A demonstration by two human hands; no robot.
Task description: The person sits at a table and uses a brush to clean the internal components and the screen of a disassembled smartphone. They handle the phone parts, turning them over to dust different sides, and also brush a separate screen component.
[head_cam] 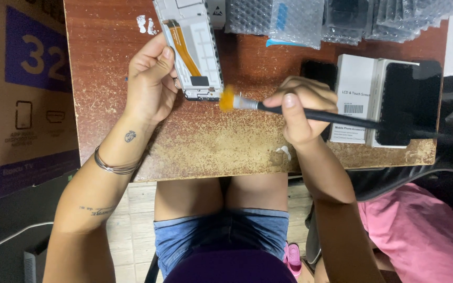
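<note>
The left hand holds the side of a white phone frame with its fingers bent around the edge. The frame lies flat on the brown table and has an orange strip on it. The right hand pinches a black brush. The brush's orange tip touches the bottom end of the frame. Bubble wrap bags lie at the far edge. A white box and a dark phone screen sit just beside the right hand, under the brush handle. A big cardboard box stands left of the table.
</note>
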